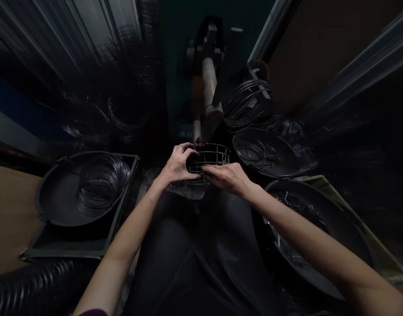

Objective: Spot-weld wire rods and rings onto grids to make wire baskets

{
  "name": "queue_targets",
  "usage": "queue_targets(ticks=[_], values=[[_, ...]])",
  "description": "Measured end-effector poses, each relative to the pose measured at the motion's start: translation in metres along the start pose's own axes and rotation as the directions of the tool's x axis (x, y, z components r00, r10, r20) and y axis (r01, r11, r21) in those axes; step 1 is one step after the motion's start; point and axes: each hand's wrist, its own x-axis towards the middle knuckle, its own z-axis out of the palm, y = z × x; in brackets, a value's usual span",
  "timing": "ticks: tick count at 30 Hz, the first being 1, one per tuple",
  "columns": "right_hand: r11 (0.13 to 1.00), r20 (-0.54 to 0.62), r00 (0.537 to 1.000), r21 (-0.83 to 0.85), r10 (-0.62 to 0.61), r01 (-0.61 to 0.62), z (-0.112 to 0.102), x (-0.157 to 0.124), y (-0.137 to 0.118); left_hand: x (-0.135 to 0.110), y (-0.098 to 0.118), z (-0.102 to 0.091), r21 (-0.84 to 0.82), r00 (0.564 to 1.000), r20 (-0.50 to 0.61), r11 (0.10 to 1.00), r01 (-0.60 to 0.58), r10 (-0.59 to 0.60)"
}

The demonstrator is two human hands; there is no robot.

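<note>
Between my hands, just below the machine's lower rod, is a round wire basket frame [217,153] made of thin crossing wires. My left hand [180,164] grips its left side, with thumb and fingers curled around the wires. From the right, my right hand [226,175] reaches across the near side, its fingers pressed together on the lower wires. Whether a small loose piece of wire is in the right fingertips is too dark to make out. The machine's electrode rods [209,81] stand right behind the frame.
On the left, a black pan [56,193] holds a stack of wire rings [104,182]. To the right, one pan [287,153] contains rings and another [342,224] short wire pieces. Coiled wire hoops [247,103] hang beside the machine. A ribbed hose-like coil [33,285] lies lower left.
</note>
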Motion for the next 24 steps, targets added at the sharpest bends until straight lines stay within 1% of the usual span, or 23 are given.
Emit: queue_targets(ticks=[5, 10, 13, 16, 19, 21, 24], values=[[1.0, 0.006, 1.0, -0.01, 0.0, 0.0, 0.003, -0.002, 0.001, -0.002, -0.003, 0.002, -0.019, 1.0, 0.022, 1.0, 0.022, -0.022], [0.998, 0.023, 0.998, -0.027, 0.052, -0.051, 0.004, 0.009, 0.011, 0.013, -0.007, 0.002, -0.014, 1.0, -0.002, 1.0, 0.025, -0.025], [0.998, 0.037, 0.998, -0.029, 0.053, -0.052, 0.002, 0.018, 0.016, 0.023, -0.01, -0.001, -0.011, 0.999, -0.003, 0.999, 0.036, -0.036], [0.999, 0.042, 0.998, -0.007, 0.047, -0.047, 0.001, 0.024, 0.018, 0.027, -0.014, -0.003, -0.004, 0.999, 0.006, 0.999, 0.052, -0.052], [0.998, 0.044, 0.997, 0.021, 0.064, -0.065, 0.003, 0.023, 0.019, 0.028, -0.017, -0.004, 0.004, 0.998, 0.037, 0.999, 0.046, -0.046], [0.996, 0.033, 0.996, 0.042, 0.082, -0.084, 0.004, 0.018, 0.018, 0.029, -0.018, -0.004, 0.011, 0.998, 0.042, 0.999, 0.041, -0.042], [0.987, -0.037, 0.988, 0.068, 0.151, -0.148, 0.008, 0.01, 0.015, 0.032, -0.019, -0.003, 0.014, 0.997, 0.025, 0.997, 0.07, -0.071]])
